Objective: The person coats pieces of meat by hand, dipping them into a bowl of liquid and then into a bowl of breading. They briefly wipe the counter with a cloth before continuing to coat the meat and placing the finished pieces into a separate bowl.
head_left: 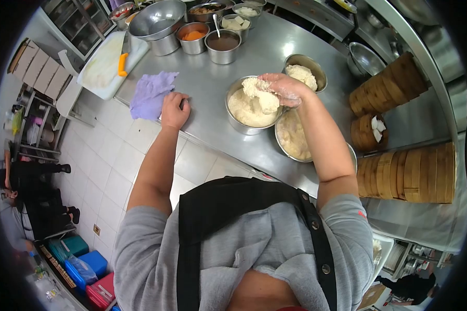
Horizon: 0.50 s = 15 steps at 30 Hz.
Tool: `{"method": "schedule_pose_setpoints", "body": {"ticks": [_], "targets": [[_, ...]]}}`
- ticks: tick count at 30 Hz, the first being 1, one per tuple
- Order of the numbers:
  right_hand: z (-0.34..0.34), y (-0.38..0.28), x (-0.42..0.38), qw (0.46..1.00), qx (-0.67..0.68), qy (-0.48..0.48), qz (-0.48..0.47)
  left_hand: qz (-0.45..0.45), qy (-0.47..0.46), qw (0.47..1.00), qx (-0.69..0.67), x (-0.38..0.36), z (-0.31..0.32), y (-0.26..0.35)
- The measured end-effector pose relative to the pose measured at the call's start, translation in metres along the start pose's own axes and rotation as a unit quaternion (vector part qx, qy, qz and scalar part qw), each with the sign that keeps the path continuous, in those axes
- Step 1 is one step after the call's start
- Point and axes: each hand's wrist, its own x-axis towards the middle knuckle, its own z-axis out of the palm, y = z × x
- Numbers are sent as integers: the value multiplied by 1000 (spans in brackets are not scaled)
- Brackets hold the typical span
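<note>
My right hand (283, 89) is over a round metal bowl (249, 130) of pale crumbs (239, 110). Its fingers are closed around a lumpy, crumb-coated piece (262, 98), and crumbs stick to the skin. What lies under the coating is hidden. My left hand (175, 110) rests on the steel table's near edge with its fingers curled in, holding nothing that I can see. It lies right beside a crumpled purple cloth (151, 96). Partly under my right forearm sits a bowl of pale, wet-looking food (294, 136). Behind my right wrist, another metal bowl (323, 83) holds whitish lumps (302, 75).
At the back left, a knife with an orange handle (122, 65) lies on a white cutting board (96, 78). Several metal containers stand along the back, one with brown liquid and a spoon (223, 44). Stacked bamboo steamers (404, 173) line the right. Other people (36, 173) are at far left.
</note>
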Motion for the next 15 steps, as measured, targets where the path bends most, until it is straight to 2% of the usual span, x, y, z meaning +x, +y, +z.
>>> {"method": "schedule_pose_setpoints", "body": {"ticks": [4,9,11,15], "targets": [[-1,-4,-4,999,43,-12,-22,4,-3,1000,-5,1,2,-4],[-13,-40,-35,998,4,22,-54,9,9,1000,-12,1,1,0],[-35,-49,-42,995,13,41,-90,-2,-6,1000,-5,2,0,1],[-85,-61,-42,991,-45,95,-89,-5,-11,1000,-6,2,0,2]]}}
